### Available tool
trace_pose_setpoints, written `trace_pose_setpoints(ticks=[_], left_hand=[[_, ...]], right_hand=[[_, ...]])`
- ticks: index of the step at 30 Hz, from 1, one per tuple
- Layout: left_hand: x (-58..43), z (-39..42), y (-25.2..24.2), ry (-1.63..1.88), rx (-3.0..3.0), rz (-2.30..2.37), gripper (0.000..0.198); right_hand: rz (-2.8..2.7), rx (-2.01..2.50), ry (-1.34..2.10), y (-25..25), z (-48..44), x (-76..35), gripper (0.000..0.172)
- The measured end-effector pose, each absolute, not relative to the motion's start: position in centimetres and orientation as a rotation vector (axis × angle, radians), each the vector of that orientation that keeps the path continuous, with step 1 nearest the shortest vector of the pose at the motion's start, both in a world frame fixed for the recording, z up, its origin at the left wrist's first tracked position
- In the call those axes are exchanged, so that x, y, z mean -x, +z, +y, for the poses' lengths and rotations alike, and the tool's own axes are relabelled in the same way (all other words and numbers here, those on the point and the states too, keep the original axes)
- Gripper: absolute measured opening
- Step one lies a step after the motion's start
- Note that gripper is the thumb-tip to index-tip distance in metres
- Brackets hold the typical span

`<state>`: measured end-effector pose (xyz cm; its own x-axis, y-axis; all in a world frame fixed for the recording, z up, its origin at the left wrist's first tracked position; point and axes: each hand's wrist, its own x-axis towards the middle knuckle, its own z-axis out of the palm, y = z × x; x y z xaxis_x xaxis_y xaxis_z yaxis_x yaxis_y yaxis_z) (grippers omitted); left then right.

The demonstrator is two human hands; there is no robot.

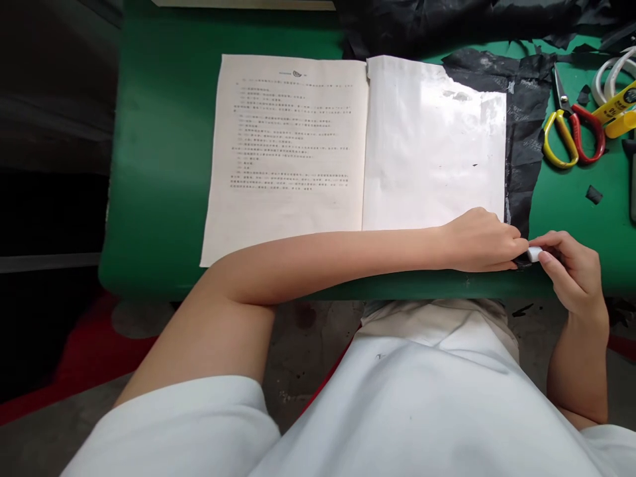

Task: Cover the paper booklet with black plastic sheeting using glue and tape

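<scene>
Small white stick [534, 254] at the black paper [521, 132] edge, beside open book [298, 152].

Green table [159, 199], grey concrete floor [308, 358] below (stained), red patch [84, 358] at left, dim surroundings.

a craft or school-style work table: a green tabletop [159, 165] carries an open printed booklet [293, 152] beyond the left hand [479, 242], with scissors [565, 106], yellow tubes [616, 106] and torn black paper [527, 99] beyond the right hand [571, 271].
</scene>
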<state>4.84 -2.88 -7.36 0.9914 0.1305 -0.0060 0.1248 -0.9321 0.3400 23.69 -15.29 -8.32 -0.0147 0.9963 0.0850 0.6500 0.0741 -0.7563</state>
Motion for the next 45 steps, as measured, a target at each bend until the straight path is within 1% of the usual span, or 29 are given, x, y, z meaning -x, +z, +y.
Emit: trace_pose_setpoints(ticks=[7,14,20,25,31,39,45], left_hand=[[-4.7,-2.8,-10.3,0.351,-2.927,-0.031,0.043],[-4.8,-3.2,-11.1,0.571,-2.950,0.089,0.053],[-4.9,-3.4,-11.2,0.542,-2.911,0.138,0.058],[-5.1,-3.5,-11.1,0.492,-2.872,0.165,0.060],[-5.0,-3.5,-10.6,0.367,-2.869,0.144,0.050],[-5.1,-3.6,-10.5,0.350,-2.871,0.168,0.046],[-5.1,-3.6,-10.4,0.338,-2.875,0.166,0.043]], right_hand=[[-1.864,1.625,0.661,-8.3,-15.1,-23.4,0.015],[-2.004,1.588,0.583,-8.2,-14.9,-23.2,0.013],[-2.055,1.555,0.529,-8.0,-14.7,-22.9,0.014],[-2.047,1.562,0.567,-8.0,-14.6,-22.7,0.017],[-2.043,1.598,0.553,-7.9,-14.6,-22.4,0.019],[-1.999,1.626,0.603,-7.9,-14.6,-22.3,0.024],[-1.996,1.607,0.595,-7.9,-14.6,-22.3,0.023]])
